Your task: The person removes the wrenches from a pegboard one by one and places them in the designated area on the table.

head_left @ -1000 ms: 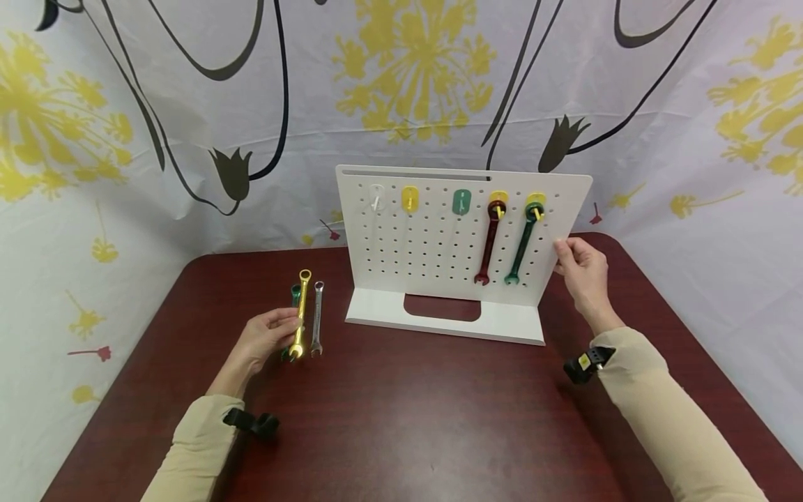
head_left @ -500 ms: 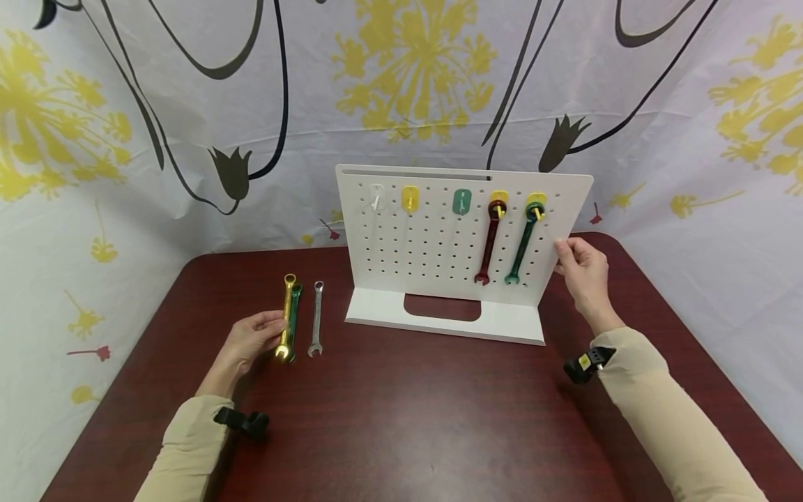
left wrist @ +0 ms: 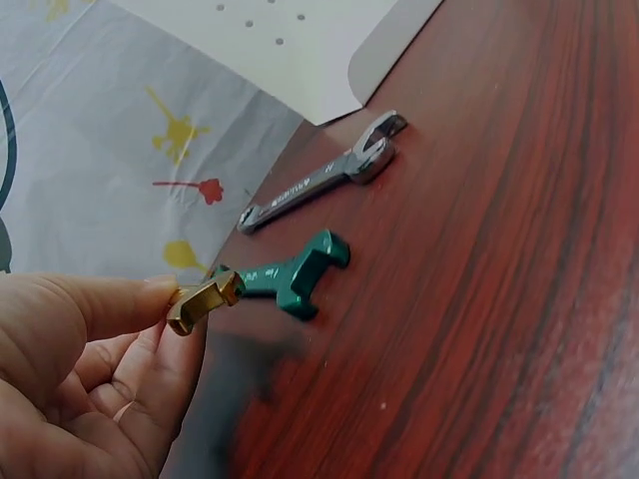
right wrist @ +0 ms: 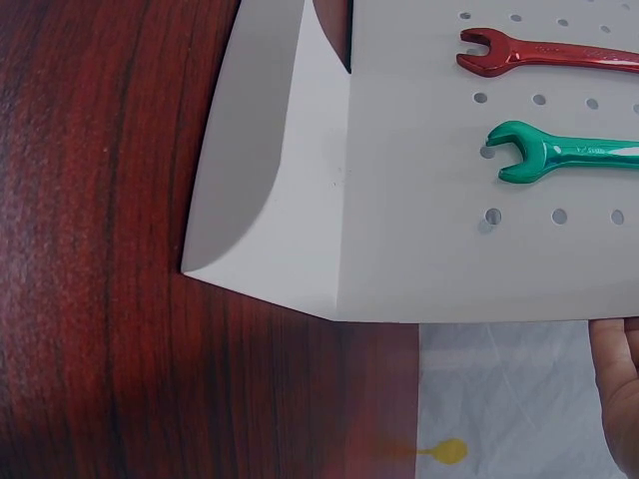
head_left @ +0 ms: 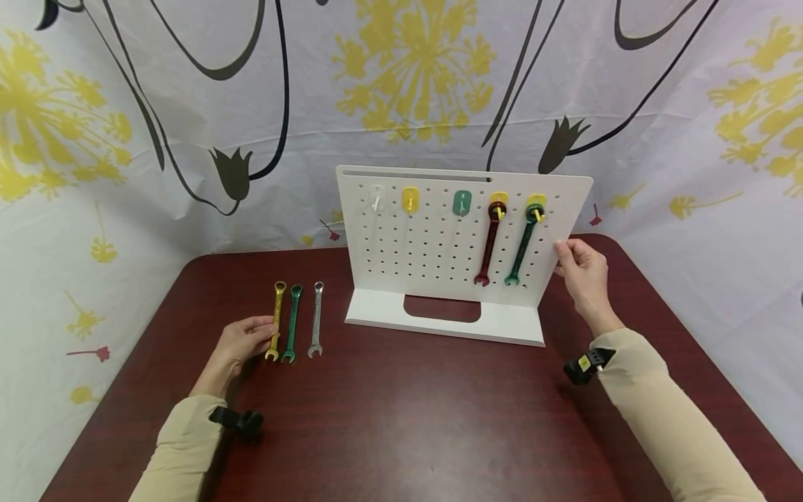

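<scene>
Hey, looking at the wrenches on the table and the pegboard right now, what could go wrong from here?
1. The left hand only pinches the gold wrench near its open end; it might slip and knock the green wrench lying close beside it.
2. The right hand holds just the edge of the white pegboard; a nudge could swing the red wrench and the hanging green wrench on their hooks.

Gold wrench [head_left: 275, 319], green wrench [head_left: 291, 322], silver wrench [head_left: 316, 318], white pegboard [head_left: 433, 265].
</scene>
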`<action>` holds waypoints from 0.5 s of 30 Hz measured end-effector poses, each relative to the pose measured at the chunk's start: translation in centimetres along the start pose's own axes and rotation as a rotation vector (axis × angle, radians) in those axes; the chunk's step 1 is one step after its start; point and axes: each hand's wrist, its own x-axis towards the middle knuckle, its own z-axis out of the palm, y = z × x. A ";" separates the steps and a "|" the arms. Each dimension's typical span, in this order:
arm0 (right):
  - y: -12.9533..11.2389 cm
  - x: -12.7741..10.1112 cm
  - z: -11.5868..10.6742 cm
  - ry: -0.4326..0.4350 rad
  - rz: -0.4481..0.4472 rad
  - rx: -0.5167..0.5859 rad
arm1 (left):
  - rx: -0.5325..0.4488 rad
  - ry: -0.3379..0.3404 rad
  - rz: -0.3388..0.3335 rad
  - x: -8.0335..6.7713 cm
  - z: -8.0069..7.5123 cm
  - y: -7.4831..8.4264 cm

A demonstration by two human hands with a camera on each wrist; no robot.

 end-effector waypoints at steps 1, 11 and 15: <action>0.0 0.0 0.0 -0.001 0.001 0.002 | 0.005 0.001 -0.001 0.0 -0.1 -0.1; 0.1 0.1 0.0 -0.007 0.008 -0.009 | 0.041 0.028 -0.022 0.3 -0.6 -0.4; -0.1 -0.1 0.0 -0.009 0.002 -0.006 | 0.065 0.054 -0.025 0.4 -0.6 -0.5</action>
